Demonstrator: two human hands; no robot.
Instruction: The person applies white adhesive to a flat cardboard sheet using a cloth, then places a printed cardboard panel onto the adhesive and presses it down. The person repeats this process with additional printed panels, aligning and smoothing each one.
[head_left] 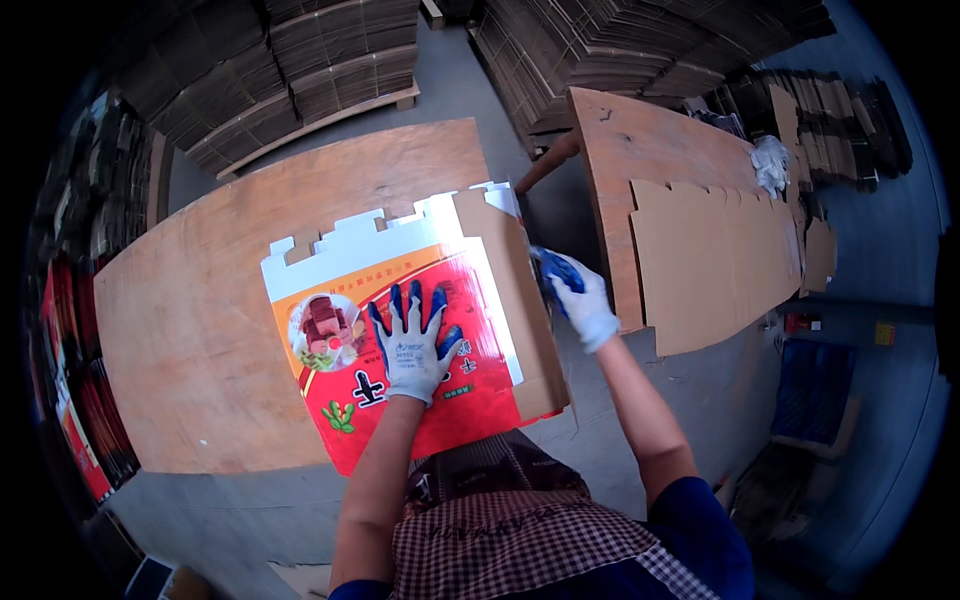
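Note:
A flat printed carton blank [466,405], red and orange with a white notched edge at the far side, lies on a wooden table. It carries a round food picture and green leaves. My left hand [412,345], in a white glove with blue-coated fingers, presses flat on its printed face, fingers spread. Along the blank's right side runs a bare brown cardboard strip [518,300]. Just off that strip's edge is my gloved right hand [577,290], its blue fingers curled. Whatever those fingers hold, if anything, is hidden from me.
The wooden table [190,330] extends left beneath the blank. To the right, past a gap, a second wooden table [665,150] bears a plain brown cardboard sheet [710,255] and a crumpled plastic bag [770,163]. Tall cardboard stacks [340,60] stand behind; red printed sheets [85,430] pile at left.

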